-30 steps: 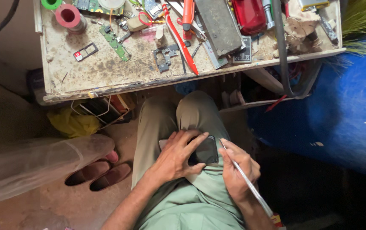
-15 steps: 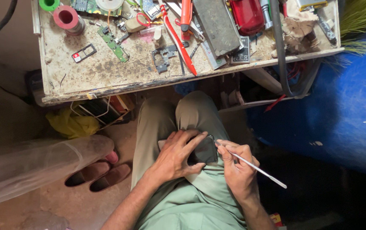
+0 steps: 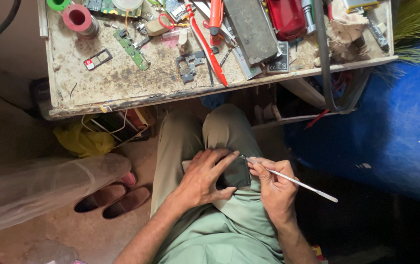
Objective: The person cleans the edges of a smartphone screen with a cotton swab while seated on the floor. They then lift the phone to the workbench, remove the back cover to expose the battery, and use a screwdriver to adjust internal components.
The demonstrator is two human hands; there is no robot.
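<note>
A dark phone [image 3: 235, 172] lies on my lap, on the khaki trouser leg. My left hand [image 3: 204, 177] presses flat over its left part and holds it down, fingers spread toward the phone's top edge. My right hand [image 3: 273, 188] pinches a thin metal pry tool [image 3: 295, 181] like a pen. The tool's tip touches the phone's upper right corner, and its long end points out to the right.
A stained worktable [image 3: 122, 83] stands ahead of my knees, crowded with a green circuit board [image 3: 131, 49], tape rolls [image 3: 78, 18], a red-handled tool [image 3: 209, 46] and a dark metal frame part [image 3: 188, 66]. Slippers [image 3: 112, 199] lie on the floor at left. A blue tarp [image 3: 390, 117] is at right.
The pry tool has swung from pointing down past my wrist to lying nearly level, pointing right. My right hand has edged closer to the phone's corner. My left hand has stayed on the phone.
</note>
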